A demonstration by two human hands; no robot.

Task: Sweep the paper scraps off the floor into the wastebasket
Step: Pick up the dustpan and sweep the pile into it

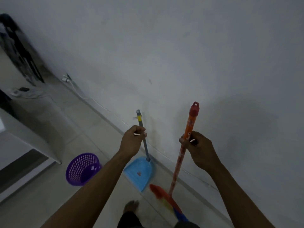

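Fists clamped on two handles: left hand (133, 137) curled round the dustpan (145, 165) pole, right hand (195, 145) round the broom (178, 162) stick.
Straight below the left fist the blue pan rests on the floor (41, 203) by the wall (181, 55), one pinkish paper scrap (139, 173) lying in it. Down from the right fist the blurred broom head (162, 195) sits just beside the pan's lip. The purple wastebasket (77, 171) is left of the left forearm, near the pan.

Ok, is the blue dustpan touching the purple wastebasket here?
Apart. The head view shows bare floor between the dustpan and the wastebasket, with the left forearm crossing above that gap.
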